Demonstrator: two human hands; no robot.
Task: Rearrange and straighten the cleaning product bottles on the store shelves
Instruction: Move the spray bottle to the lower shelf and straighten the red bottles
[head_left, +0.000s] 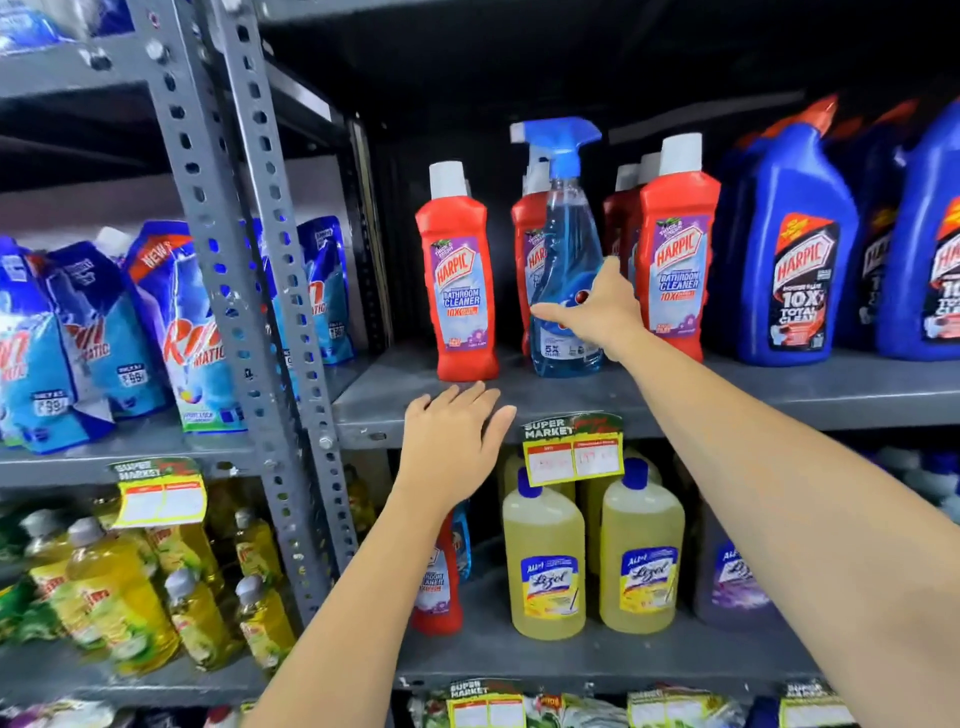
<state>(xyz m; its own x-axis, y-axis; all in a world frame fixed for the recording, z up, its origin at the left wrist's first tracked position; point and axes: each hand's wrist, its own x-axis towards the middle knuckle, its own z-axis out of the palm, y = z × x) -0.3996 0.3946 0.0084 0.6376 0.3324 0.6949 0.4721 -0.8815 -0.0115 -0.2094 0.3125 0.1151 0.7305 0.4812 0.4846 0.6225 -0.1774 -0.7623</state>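
A blue spray bottle (565, 249) stands upright on the grey middle shelf (831, 387), in front of a red bathroom cleaner bottle. My right hand (597, 309) reaches to its lower front, fingers spread and touching or nearly touching the label; it does not grip it. A single red Harpic bottle (460, 270) stands to the left, apart from the others. My left hand (449, 436) hovers open just below it, over the shelf's front edge. More red bottles (672, 249) stand in a row at the right of the spray bottle.
Large blue Harpic jugs (789, 249) fill the shelf's right end. Yellow Lizol bottles (545, 561) and one red bottle (439, 582) stand on the shelf below. A perforated grey upright (244, 249) divides off detergent pouches (171, 332) and yellow dish-liquid bottles (119, 592) at left.
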